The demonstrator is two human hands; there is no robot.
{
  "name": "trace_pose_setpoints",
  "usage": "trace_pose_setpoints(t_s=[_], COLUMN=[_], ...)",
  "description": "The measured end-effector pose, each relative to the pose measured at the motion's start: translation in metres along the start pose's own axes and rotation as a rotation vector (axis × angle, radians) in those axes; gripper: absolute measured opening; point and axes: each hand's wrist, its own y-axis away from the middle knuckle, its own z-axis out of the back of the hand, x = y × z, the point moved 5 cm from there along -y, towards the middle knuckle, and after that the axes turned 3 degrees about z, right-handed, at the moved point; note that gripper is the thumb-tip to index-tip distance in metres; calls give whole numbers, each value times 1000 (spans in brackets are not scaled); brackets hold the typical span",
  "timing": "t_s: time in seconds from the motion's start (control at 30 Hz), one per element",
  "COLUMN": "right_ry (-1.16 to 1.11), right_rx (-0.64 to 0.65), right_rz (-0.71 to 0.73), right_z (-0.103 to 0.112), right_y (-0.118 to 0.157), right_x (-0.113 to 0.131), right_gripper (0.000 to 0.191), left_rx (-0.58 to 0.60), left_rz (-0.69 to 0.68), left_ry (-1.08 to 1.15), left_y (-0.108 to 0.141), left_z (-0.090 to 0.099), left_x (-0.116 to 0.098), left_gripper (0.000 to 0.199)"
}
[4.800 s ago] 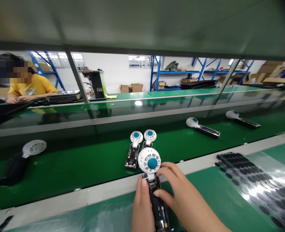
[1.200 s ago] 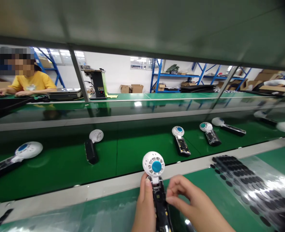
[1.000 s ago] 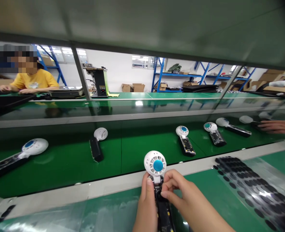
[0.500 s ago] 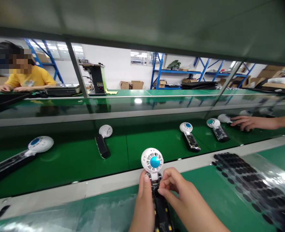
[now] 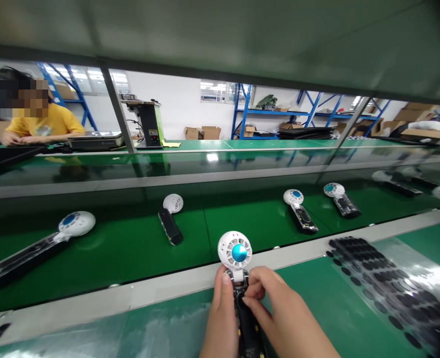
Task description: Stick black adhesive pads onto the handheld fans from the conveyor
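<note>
A handheld fan (image 5: 235, 251) with a round white head and blue centre stands in front of me, its dark body open with circuit parts showing. My left hand (image 5: 223, 311) is wrapped round the left side of that body, thumb just below the head. From the right, my right hand (image 5: 274, 301) is closed in a pinch over the upper body. At its fingertips is a small round black piece (image 5: 239, 298), partly hidden by the fingers. Beside me on the right lie clear sheets carrying rows of black discs (image 5: 382, 276).
Several similar fans lie on the green conveyor belt (image 5: 130, 238), including a white-headed fan (image 5: 173, 204) and a blue-centred fan (image 5: 293, 197). A pale rail (image 5: 160, 283) separates belt and bench. Overhead runs a shelf (image 5: 220, 40). Across the line sits a person in yellow (image 5: 55, 122).
The fans on the belt have shifted right, and another shows at the right edge. A co-worker's hand at the right has left the view. My hands stay nearly still on the fan.
</note>
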Motion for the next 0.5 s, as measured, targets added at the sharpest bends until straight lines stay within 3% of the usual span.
trace_pose_setpoints(t_s=[0.17,0.27,0.37,0.5], right_ry=[0,-266,-445,-584], right_rx=[-78,87,233,145], right_rz=[-13,-130,-133,-62], right_z=[-1,-16,-29,-35], right_y=[0,-2,-6,-14], right_x=[-14,-30,-33,-32], right_gripper=[31,48,57,55], left_rx=[-11,-35,-104,-144], left_rz=[-16,-30,-14,-8], left_ry=[52,52,27,195], left_y=[-4,-8,-11,-18], left_z=[2,5,9,6], left_x=[7,11,18,25], left_gripper=[59,63,70,79])
